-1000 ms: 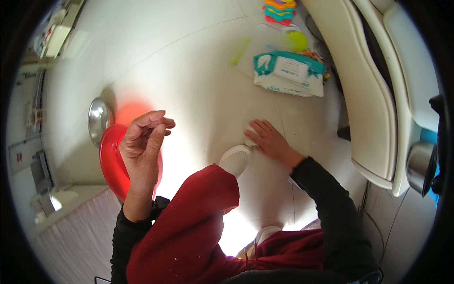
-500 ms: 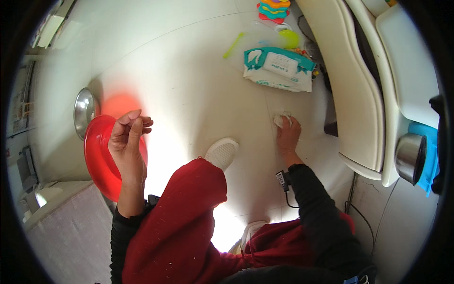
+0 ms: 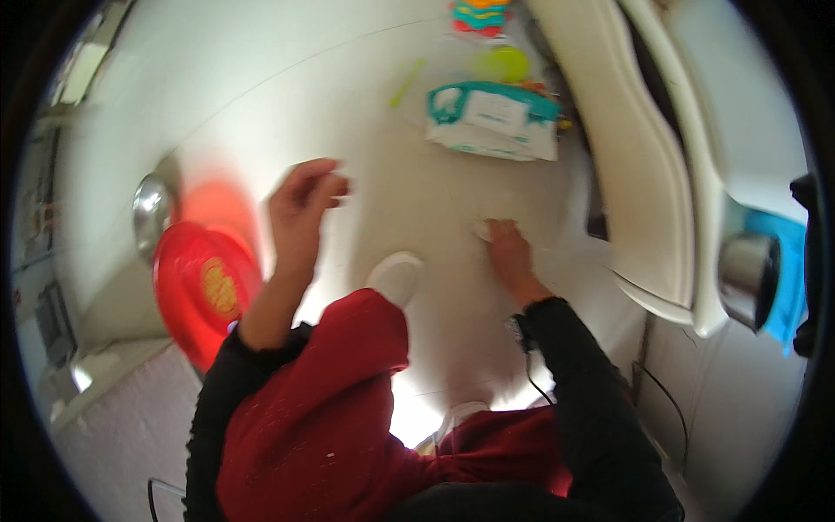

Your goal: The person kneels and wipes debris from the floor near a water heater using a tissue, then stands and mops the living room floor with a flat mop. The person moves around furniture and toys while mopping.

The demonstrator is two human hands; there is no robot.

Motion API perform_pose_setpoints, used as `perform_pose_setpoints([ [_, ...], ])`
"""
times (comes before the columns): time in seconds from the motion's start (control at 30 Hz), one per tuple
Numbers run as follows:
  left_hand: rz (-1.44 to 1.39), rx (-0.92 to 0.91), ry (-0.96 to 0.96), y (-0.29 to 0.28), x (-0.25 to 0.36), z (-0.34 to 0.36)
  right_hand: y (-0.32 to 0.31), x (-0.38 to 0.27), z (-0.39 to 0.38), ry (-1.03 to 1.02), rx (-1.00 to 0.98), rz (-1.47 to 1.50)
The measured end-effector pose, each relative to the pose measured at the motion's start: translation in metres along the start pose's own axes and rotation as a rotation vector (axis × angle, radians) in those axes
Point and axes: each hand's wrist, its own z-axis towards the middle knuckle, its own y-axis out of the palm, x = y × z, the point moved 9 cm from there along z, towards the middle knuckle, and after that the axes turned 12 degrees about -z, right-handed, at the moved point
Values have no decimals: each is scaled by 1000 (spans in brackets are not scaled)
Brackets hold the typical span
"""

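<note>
While the right hand grips a white tissue down at the floor, the left hand is raised with fingers bent toward the thumb, blurred, can't tell if it pinches anything. Tissue sits at the right fingertips, ahead and to the right of the white shoe. Containers: red basin at left, partly behind the left forearm, gold patch showing on its inside. Metal bowl just beyond the basin, contents too unclear to tell. Wipes pack, teal and white, lies on the floor past the right hand, white lid on top, contents hidden. Lime-green round thing just behind the pack, colourful stacking toy farther back, green strip to the pack's left. Far right, past the cream cabinet, metal container against a blue item, inside not visible.
</note>
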Motion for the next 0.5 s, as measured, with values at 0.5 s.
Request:
perform_pose_setpoints([
  [0.5, 12, -25, -358, 31, -70, 22, -8, 24, 2, 46, -111, -89],
])
